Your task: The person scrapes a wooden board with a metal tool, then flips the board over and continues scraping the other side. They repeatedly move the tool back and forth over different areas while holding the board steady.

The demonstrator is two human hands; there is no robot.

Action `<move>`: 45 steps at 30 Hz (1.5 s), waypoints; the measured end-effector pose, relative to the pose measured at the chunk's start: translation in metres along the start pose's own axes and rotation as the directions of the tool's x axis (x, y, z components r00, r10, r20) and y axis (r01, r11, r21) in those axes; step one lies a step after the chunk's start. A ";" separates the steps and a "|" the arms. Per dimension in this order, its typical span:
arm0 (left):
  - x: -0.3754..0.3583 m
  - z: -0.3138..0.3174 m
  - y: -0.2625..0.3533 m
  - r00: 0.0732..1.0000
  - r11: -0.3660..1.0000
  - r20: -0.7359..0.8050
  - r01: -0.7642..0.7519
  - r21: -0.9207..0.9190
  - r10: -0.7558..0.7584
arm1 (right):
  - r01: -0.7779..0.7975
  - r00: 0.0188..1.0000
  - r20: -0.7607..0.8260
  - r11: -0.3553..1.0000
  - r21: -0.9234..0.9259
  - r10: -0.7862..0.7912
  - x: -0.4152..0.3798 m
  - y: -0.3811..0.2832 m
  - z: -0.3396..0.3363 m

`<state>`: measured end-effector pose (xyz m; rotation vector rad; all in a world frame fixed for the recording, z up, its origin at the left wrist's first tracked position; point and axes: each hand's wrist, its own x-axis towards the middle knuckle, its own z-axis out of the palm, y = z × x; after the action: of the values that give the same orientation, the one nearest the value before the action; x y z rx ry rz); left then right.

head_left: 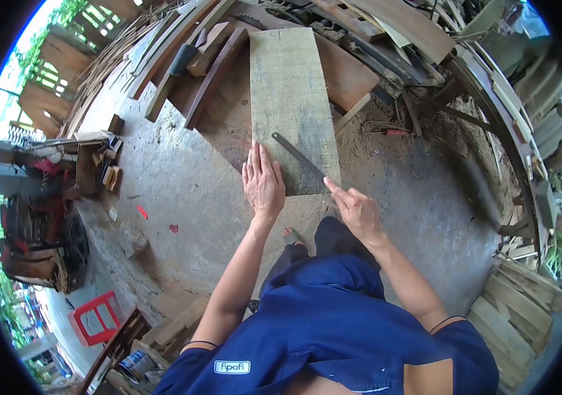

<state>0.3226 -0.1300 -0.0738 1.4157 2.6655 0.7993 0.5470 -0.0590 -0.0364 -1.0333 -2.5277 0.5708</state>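
Note:
A long, pale, rough-faced wooden board (292,79) lies in front of me, stretching away from my body. My left hand (264,183) rests flat near the board's left edge, its fingers stretched forward and holding nothing. In my right hand (354,209) is the near end of a narrow, dark saw blade (299,157), with the index finger laid along it. The blade slants across the board toward the upper left, and a small hole shows near its far tip. My palm hides the held end, and I cannot make out its teeth.
Beneath the board is a brown wooden panel (228,112). Curved wooden pieces (218,76) lie left of it, and stacked timber lines the back. Sawdust covers the floor at right. A red plastic stool (94,318) and a can (137,364) are at lower left; planks (511,309) lie lower right.

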 end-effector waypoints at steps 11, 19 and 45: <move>0.000 0.001 -0.001 1.000 0.990 0.000 -0.003 0.141 0.003 | 0.058 0.995 -0.080 0.998 0.040 -0.054 0.094 0.036 0.027; 0.001 -0.002 0.001 1.000 0.992 -0.007 0.013 0.125 -0.012 | 0.041 0.999 0.023 0.995 0.089 -0.044 0.089 0.037 0.026; 0.008 0.001 -0.005 1.000 0.988 -0.016 0.024 0.152 -0.022 | 0.020 0.998 0.064 0.989 0.145 -0.029 0.103 0.041 0.031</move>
<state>0.3139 -0.1255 -0.0750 1.4107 2.8025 0.6173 0.4875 0.0351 -0.0661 -0.9449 -2.5093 0.7801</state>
